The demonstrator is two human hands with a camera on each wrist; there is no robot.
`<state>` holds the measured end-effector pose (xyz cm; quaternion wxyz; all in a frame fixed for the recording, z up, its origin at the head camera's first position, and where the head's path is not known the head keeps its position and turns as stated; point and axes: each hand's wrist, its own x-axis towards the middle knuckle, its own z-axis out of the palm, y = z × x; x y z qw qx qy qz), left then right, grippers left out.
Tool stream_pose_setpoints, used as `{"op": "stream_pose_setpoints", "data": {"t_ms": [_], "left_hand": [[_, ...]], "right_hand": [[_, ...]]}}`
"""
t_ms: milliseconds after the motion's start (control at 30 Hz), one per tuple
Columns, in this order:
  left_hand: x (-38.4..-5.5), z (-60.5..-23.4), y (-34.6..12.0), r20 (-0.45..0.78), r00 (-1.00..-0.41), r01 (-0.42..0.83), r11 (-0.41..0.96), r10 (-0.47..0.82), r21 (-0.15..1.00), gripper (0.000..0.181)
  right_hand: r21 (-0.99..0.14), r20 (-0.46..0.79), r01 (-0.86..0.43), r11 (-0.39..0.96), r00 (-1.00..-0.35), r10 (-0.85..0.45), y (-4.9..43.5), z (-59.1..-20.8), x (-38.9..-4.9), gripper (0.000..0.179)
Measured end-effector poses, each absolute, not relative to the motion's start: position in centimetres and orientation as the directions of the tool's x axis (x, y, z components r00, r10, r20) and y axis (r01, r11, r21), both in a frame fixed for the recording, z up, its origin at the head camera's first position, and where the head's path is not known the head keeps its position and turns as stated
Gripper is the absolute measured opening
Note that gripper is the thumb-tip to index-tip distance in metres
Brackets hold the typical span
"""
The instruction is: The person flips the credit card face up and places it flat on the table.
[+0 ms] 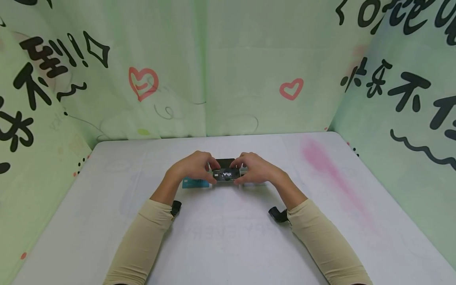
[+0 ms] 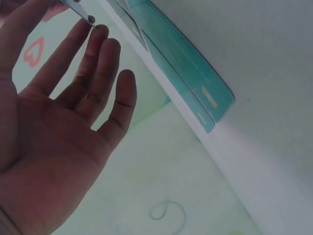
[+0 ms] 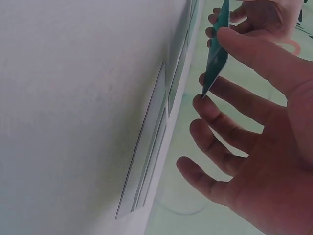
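Both hands meet near the far side of the white table, with a black card [image 1: 226,175] marked "Vip" between them. My left hand [image 1: 195,166] pinches its left end, and my right hand [image 1: 259,168] pinches its right end with thumb and fingertips. In the right wrist view the held card [image 3: 216,61] shows a teal face, edge up. Behind the Vip lettering, a dark card surface [image 1: 225,162] shows between the hands. A teal card [image 1: 195,183] lies beneath my left hand. Pale card edges [image 3: 146,161] show below my right hand; the fingers partly hide the middle.
The white table [image 1: 228,237] stretches toward me, with a pink stain [image 1: 331,174] on its right side. Green fabric walls [image 1: 246,107] with black writing and red hearts close in the back and sides. Dark wrist cameras [image 1: 279,215] sit under the tan sleeves [image 1: 325,237].
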<state>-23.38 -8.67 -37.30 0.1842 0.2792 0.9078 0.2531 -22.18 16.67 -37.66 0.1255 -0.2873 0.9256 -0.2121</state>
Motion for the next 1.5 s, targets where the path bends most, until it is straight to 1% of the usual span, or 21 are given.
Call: {"op": "stream_pose_setpoints", "data": {"t_ms": [233, 467, 567, 700, 933, 1367, 1500], "left_hand": [[-23.3, -37.3, -8.6, -0.211, -0.774, 0.419, 0.732, 0.597, 0.537, 0.042], [-23.1, -37.5, -8.5, -0.217, -0.774, 0.425, 0.741, 0.595, 0.519, 0.035], [-23.1, -37.5, -8.4, -0.225, -0.768, 0.431, 0.744, 0.600, 0.511, 0.032], [-23.1, -37.4, -8.2, -0.239, -0.761, 0.435, 0.748, 0.603, 0.502, 0.031], [-23.1, -37.7, -8.0, -0.247, -0.769, 0.423, 0.759, 0.590, 0.496, 0.031], [-22.9, -37.7, -7.5, -0.225, -0.761, 0.467, 0.754, 0.608, 0.462, 0.032], [-22.8, -37.7, -7.3, -0.230, -0.766, 0.462, 0.763, 0.600, 0.453, 0.032]], "right_hand": [[-0.464, -0.105, -0.498, 0.733, -0.791, -0.603, 16.6, -37.9, -22.3, 0.047], [-0.468, -0.111, -0.492, 0.734, -0.792, -0.601, 16.6, -37.9, -22.2, 0.034], [-0.466, -0.118, -0.493, 0.735, -0.789, -0.603, 16.6, -38.0, -22.2, 0.031], [-0.463, -0.131, -0.490, 0.738, -0.786, -0.604, 16.6, -38.2, -22.2, 0.030], [-0.461, -0.130, -0.480, 0.747, -0.796, -0.591, 16.6, -38.2, -22.2, 0.031], [-0.439, -0.124, -0.478, 0.761, -0.806, -0.579, 16.4, -38.4, -22.1, 0.032], [-0.422, -0.122, -0.484, 0.767, -0.808, -0.577, 16.4, -38.3, -22.0, 0.031]]}}
